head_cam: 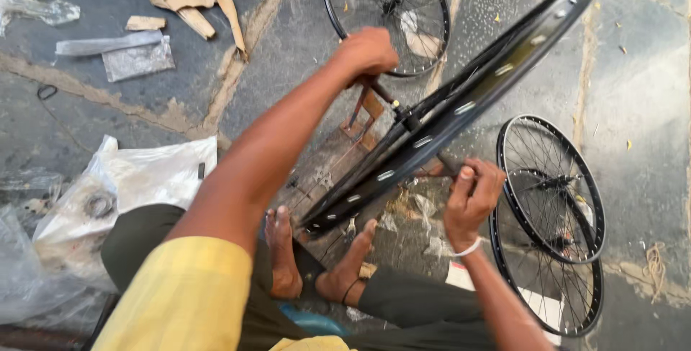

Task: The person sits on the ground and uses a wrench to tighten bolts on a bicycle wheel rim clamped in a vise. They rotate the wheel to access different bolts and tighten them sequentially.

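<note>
A black bicycle wheel rim (461, 110) stands edge-on between my hands, tilted from lower left to upper right, held on a small wooden stand (366, 115). My left hand (367, 52) is closed over the top of the stand's upright at the wheel's axle. My right hand (471, 196) is closed on a thin dark tool at the rim's near side, thumb up. My bare feet (317, 257) rest on the stone floor under the rim.
Two finished spoked wheels (551, 207) lie stacked at the right, another spoked wheel (385, 12) at the top. Clear plastic bags (122, 192) with small parts lie at the left. Cardboard scraps (194, 9) and a foil packet (137, 59) lie at the upper left.
</note>
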